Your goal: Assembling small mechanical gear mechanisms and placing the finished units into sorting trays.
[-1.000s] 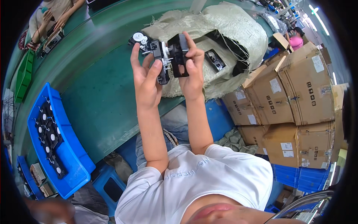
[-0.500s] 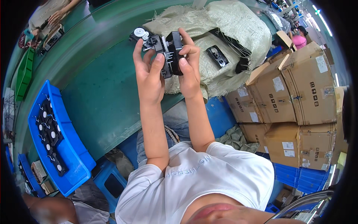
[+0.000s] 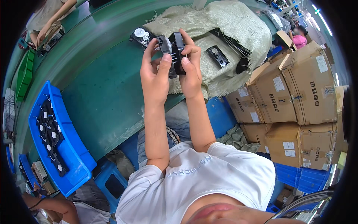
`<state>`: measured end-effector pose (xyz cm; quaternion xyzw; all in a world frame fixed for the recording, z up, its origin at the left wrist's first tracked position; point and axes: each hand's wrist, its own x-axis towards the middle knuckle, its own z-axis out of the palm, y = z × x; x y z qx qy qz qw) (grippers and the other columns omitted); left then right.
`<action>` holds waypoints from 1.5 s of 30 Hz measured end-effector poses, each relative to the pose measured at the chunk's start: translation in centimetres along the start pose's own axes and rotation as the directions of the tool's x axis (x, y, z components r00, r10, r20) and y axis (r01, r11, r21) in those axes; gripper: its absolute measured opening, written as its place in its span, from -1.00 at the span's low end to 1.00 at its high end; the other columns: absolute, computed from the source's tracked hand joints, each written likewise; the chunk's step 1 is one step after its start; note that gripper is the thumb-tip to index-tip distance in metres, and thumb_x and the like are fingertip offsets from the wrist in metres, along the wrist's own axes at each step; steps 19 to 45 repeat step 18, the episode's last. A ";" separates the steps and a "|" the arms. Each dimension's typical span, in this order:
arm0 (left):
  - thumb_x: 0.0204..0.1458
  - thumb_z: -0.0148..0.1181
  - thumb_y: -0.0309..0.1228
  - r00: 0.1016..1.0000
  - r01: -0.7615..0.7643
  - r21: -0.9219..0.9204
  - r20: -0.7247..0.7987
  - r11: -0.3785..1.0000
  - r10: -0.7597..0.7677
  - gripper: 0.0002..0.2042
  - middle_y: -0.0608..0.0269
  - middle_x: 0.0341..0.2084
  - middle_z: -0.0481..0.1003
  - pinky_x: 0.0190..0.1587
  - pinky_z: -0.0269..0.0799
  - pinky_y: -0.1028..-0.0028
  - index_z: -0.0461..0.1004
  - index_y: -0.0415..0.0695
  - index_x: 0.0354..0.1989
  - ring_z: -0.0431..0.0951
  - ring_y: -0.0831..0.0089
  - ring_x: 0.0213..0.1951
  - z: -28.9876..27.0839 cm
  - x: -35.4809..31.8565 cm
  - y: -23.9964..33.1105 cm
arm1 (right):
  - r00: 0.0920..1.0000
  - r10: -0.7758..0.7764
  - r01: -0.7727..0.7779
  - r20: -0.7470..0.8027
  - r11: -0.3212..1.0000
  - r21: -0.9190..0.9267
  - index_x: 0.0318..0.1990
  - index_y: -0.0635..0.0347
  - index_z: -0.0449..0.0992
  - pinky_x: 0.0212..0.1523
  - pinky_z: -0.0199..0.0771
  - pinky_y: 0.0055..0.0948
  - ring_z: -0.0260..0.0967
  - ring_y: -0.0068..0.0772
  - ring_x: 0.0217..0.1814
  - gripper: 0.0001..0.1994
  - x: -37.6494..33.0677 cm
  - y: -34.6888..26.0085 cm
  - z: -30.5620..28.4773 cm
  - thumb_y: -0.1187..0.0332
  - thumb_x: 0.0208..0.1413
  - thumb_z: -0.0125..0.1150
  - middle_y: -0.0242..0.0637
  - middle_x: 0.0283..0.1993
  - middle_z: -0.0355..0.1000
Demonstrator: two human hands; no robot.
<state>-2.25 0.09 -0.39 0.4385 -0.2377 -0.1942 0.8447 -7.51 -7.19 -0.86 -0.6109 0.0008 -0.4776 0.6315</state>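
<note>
My left hand (image 3: 156,80) is closed around a black plastic gear part (image 3: 163,42) with a grey toothed wheel on its side. Thumb and fingers of my right hand (image 3: 191,72) grip a black plastic housing (image 3: 179,43). Both pieces are held up side by side above the bench, almost touching; my fingers hide how they meet. Just beyond my left fingertips is a black gear assembly (image 3: 141,36) with white gears. To the right, a black rectangular casing (image 3: 217,56) rests on a woven sack.
The pale woven sack (image 3: 235,22) spreads over the green bench (image 3: 100,89). At left stands a blue bin (image 3: 76,164) of black parts with white discs, near a green tray (image 3: 24,76). Cardboard boxes (image 3: 309,89) are stacked at right. Co-workers sit at upper left and lower left.
My left hand has shifted right, bringing its gear part nearer the housing in my right hand, which stays almost still. The co-workers at the left have moved their arms.
</note>
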 end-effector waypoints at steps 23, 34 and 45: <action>0.12 0.22 -0.41 0.999 0.006 0.148 0.044 0.989 -0.013 -0.47 -0.03 0.18 0.29 -0.12 0.47 0.46 0.25 -0.27 0.26 0.46 0.34 -0.12 -0.1 -0.4 0.6 | 0.991 0.126 -0.114 0.054 0.977 -0.182 -0.18 0.15 0.22 0.32 -0.07 -0.21 -0.04 -0.13 0.38 -0.85 -0.8 -0.2 -1.4 0.35 0.12 -0.15 0.01 0.48 -0.07; 0.12 0.22 -0.41 0.999 0.006 0.148 0.044 0.989 -0.013 -0.47 -0.03 0.18 0.29 -0.12 0.47 0.46 0.25 -0.27 0.26 0.46 0.34 -0.12 -0.1 -0.4 0.6 | 0.991 0.126 -0.114 0.054 0.977 -0.182 -0.18 0.15 0.22 0.32 -0.07 -0.21 -0.04 -0.13 0.38 -0.85 -0.8 -0.2 -1.4 0.35 0.12 -0.15 0.01 0.48 -0.07; 0.12 0.22 -0.41 0.999 0.006 0.148 0.044 0.989 -0.013 -0.47 -0.03 0.18 0.29 -0.12 0.47 0.46 0.25 -0.27 0.26 0.46 0.34 -0.12 -0.1 -0.4 0.6 | 0.991 0.126 -0.114 0.054 0.977 -0.182 -0.18 0.15 0.22 0.32 -0.07 -0.21 -0.04 -0.13 0.38 -0.85 -0.8 -0.2 -1.4 0.35 0.12 -0.15 0.01 0.48 -0.07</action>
